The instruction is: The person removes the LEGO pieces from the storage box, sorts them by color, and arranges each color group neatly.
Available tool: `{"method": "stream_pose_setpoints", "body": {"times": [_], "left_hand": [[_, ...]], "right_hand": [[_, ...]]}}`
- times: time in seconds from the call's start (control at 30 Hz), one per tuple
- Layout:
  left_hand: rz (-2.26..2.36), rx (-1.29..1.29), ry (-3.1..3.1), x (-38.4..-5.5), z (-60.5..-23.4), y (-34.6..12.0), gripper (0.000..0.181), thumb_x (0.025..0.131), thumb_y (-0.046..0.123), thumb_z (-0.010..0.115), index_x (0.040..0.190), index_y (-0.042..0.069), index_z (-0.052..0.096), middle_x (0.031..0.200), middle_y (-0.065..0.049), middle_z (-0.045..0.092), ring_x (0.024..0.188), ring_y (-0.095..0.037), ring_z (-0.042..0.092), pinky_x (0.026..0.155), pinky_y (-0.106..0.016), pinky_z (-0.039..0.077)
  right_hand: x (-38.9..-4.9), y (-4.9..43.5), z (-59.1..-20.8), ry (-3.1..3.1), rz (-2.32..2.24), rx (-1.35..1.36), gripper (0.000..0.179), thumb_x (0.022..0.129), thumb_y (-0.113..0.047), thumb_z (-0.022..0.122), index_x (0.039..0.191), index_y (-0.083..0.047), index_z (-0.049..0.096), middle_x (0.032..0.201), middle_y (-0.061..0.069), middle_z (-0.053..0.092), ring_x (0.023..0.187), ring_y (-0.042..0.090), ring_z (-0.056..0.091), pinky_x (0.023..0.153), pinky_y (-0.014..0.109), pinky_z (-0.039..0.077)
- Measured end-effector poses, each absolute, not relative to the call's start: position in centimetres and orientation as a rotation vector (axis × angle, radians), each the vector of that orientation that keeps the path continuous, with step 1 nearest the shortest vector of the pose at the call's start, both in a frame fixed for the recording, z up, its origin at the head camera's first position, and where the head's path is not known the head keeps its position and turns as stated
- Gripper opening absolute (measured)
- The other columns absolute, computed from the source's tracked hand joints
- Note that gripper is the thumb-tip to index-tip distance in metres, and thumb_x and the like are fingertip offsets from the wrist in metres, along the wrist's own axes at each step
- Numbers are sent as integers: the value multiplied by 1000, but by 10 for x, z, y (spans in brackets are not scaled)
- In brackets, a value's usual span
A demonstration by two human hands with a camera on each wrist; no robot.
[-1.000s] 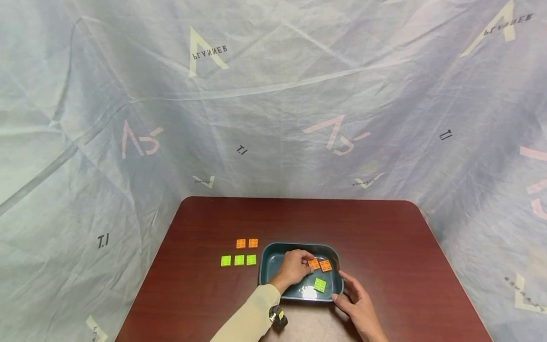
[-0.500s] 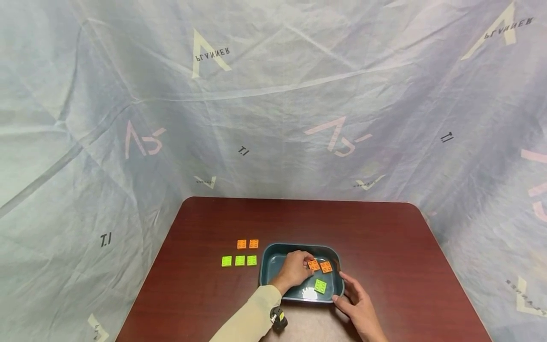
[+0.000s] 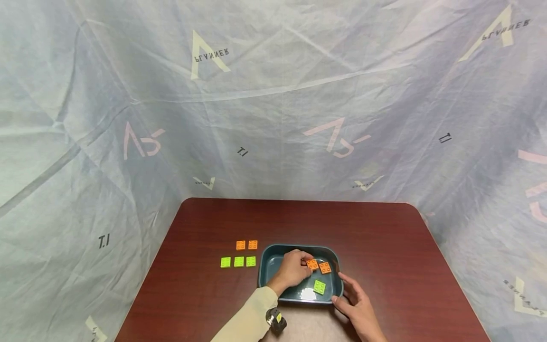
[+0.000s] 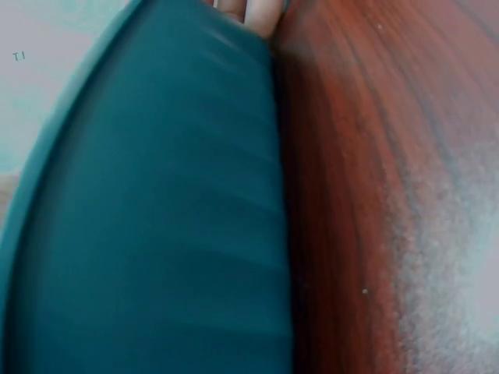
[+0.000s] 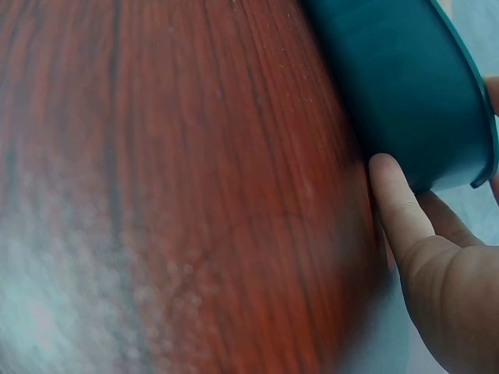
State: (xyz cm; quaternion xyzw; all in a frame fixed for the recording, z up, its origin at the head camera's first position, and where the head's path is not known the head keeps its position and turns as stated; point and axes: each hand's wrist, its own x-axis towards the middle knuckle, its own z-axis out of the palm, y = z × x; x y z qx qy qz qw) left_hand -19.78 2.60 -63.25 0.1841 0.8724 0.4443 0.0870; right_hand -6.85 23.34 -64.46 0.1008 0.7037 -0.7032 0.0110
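A dark teal tray [image 3: 290,300] stands on the table, with two orange building blocks and a green building block [image 3: 319,287] inside. My left hand [image 3: 292,270] reaches over the tray's near wall and pinches the left orange block [image 3: 312,264] between thumb and forefinger. The other orange block [image 3: 325,268] lies just right of it. At the tray's right near corner, my right hand [image 3: 358,301] grips the wall; in the right wrist view its thumb [image 5: 394,195] presses low on the outside. The left wrist view shows mostly the tray's outer wall [image 4: 171,195].
Left of the tray, two orange blocks [image 3: 247,245] sit in a row behind several green blocks [image 3: 239,261]. The reddish-brown table [image 3: 384,237] has rounded far corners. Printed grey sheeting [image 3: 273,95] surrounds it at the back and sides.
Both hands stay nearly in place. The pinched orange block shows only a very slight shift in the tray; the other blocks and the tray keep their arrangement.
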Motion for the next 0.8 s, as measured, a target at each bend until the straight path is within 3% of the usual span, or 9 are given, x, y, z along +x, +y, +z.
{"method": "stream_pose_setpoints", "body": {"times": [0.23, 0.53, 0.8], "left_hand": [[1398, 532, 2558, -197, -623, 20, 30, 86, 8, 84, 115, 13, 80, 106, 3, 67, 91, -5, 66, 76, -20, 57], [1436, 531, 2566, -195, -609, 9, 28, 88, 9, 84, 114, 15, 80, 106, 4, 68, 90, -1, 65, 78, -18, 58], [1530, 459, 2505, -194, -596, -1, 30, 89, 11, 85, 117, 15, 79, 115, -2, 69, 99, -9, 73, 81, -18, 60]], "right_hand": [[-69, 234, -644, 2196, -2175, 351, 73, 89, -3, 81, 155, -11, 51, 153, 29, 53, 124, 19, 64, 88, 24, 59], [-68, 234, -648, 2201, -2195, 325, 72, 89, -1, 81, 154, -9, 51, 151, 29, 54, 120, 14, 67, 87, 25, 60], [-68, 233, -645, 2192, -2210, 327, 73, 88, 0, 81, 154, -8, 51, 150, 30, 55, 118, 15, 67, 87, 25, 60]]}}
